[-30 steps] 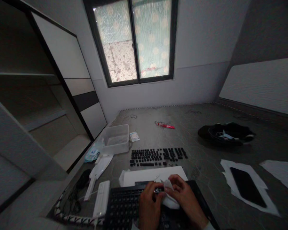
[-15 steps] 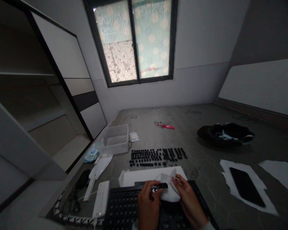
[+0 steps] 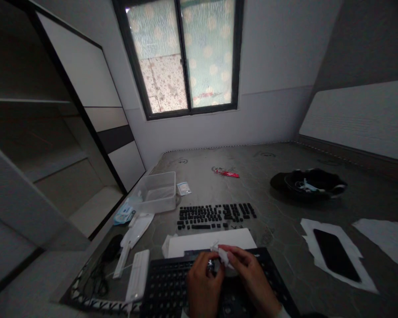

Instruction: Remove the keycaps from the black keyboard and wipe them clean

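Over the black keyboard point(image 3: 167, 280), whose keycaps are off, both hands meet. My left hand point(image 3: 204, 280) is closed in a pinch on a small dark piece, which looks like a keycap and is now mostly covered. A shiny spot shows between its fingers. In my right hand point(image 3: 254, 276) a crumpled white tissue point(image 3: 223, 256) is pinched and pressed against that piece. Behind the keyboard lies a white sheet point(image 3: 199, 242). Farther back, loose black keycaps point(image 3: 202, 214) lie in rows on the grey cloth.
On the left are a clear plastic box point(image 3: 157, 194), a white power strip point(image 3: 137, 276) and a black cable point(image 3: 101, 276). To the right, a phone point(image 3: 336, 254) rests on white tissue, with a dark cap point(image 3: 308, 185) behind. A red item point(image 3: 227, 173) lies farther back.
The tissue, spread out beside the dark piece before, is now bunched around it. My right hand has come in closer to my left.
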